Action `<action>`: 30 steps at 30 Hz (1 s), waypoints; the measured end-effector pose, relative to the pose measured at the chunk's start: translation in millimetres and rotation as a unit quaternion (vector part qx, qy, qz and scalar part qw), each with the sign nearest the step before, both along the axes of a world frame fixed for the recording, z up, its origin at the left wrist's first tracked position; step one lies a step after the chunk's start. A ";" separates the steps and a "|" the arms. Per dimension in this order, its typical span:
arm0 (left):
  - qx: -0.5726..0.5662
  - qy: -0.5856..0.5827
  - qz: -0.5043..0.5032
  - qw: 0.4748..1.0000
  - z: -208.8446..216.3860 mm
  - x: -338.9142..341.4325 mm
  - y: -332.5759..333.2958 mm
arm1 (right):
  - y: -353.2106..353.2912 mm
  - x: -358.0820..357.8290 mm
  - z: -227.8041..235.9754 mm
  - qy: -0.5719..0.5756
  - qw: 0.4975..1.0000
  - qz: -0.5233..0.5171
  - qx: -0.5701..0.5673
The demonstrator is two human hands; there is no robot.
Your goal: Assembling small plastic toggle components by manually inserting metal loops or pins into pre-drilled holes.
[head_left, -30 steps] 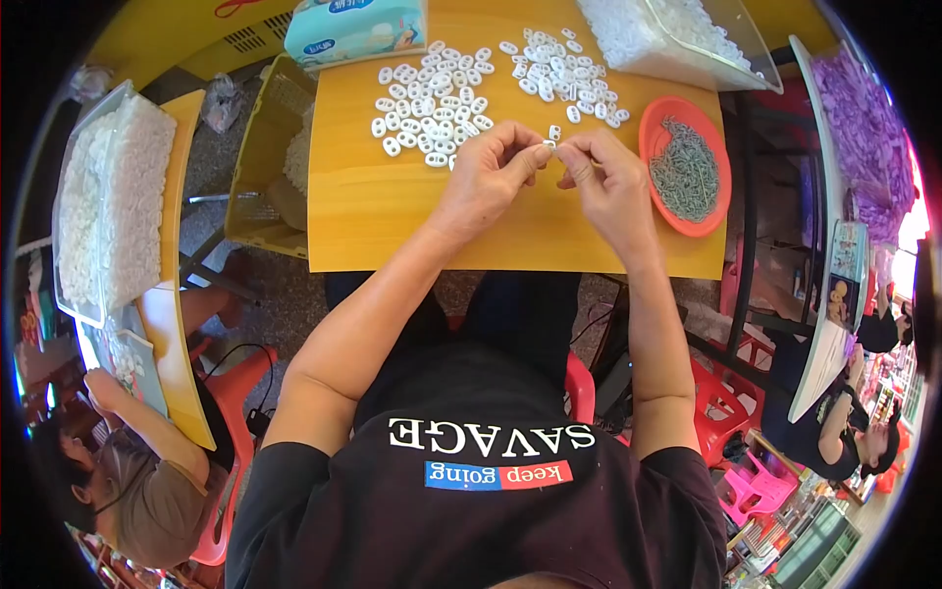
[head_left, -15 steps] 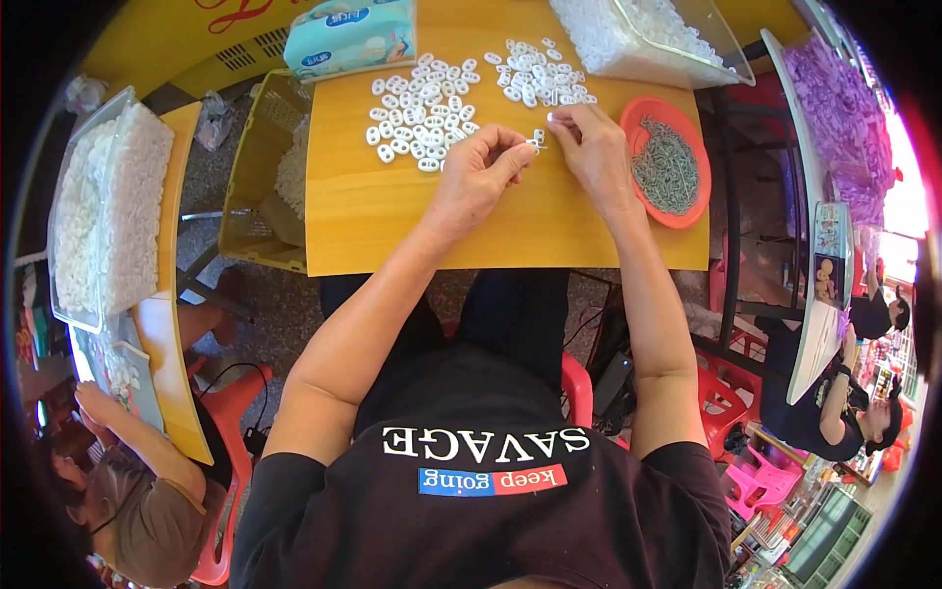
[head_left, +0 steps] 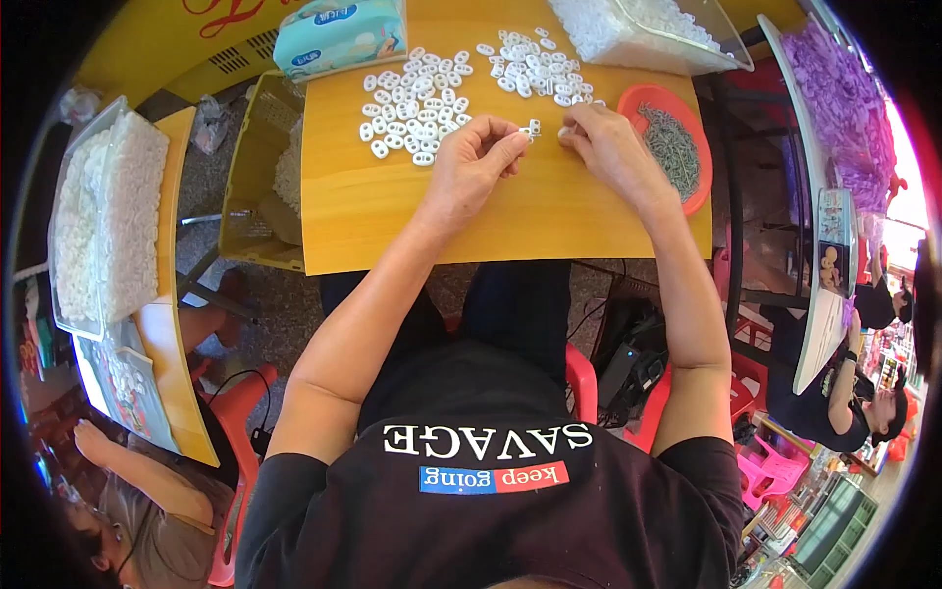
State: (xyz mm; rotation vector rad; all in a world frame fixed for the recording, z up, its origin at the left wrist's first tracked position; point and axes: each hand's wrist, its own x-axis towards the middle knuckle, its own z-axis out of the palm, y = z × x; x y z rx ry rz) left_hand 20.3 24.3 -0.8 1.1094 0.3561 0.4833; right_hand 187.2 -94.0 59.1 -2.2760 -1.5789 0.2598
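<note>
My left hand (head_left: 476,162) pinches a small white plastic piece (head_left: 533,129) with openings in it between thumb and forefinger. Just right of it, my right hand (head_left: 610,147) has thumb and forefinger closed on another small white piece (head_left: 564,133), mostly covered by the fingertips. A narrow gap separates the two pieces. Beyond my left hand lies a spread of white oval two-hole pieces (head_left: 397,110). A second pile of small white pieces (head_left: 538,69) sits farther back, beyond my right hand. My right wrist is beside a red-orange bowl (head_left: 628,98) of thin grey metal parts (head_left: 672,147).
A clear bin (head_left: 721,54) of white pieces stands at the back right, a tissue pack (head_left: 339,37) at the back left. Beside the yellow table (head_left: 392,226) is a yellow crate (head_left: 240,221). Other people sit at tables on both sides.
My right hand has shifted slightly right and nearer, widening the gap from my left hand. Its elbow has swung outward. The left hand still holds its piece.
</note>
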 end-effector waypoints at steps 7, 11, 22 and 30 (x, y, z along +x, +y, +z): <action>-0.017 -0.002 0.002 1.000 0.1 -1.1 0.9 | -11.7 -15.5 3.1 0.049 0.998 -0.034 -0.028; -0.023 -0.003 0.002 1.000 3.1 -1.5 -1.1 | -13.0 -33.8 -12.1 0.281 0.940 -0.154 0.114; -0.030 0.004 0.012 0.999 2.2 -0.7 -0.1 | 0.1 -64.6 -19.8 0.505 0.794 -0.151 0.304; -0.032 0.000 0.014 0.999 3.0 -0.8 0.3 | 1.8 -65.6 -19.9 0.426 0.847 -0.153 0.280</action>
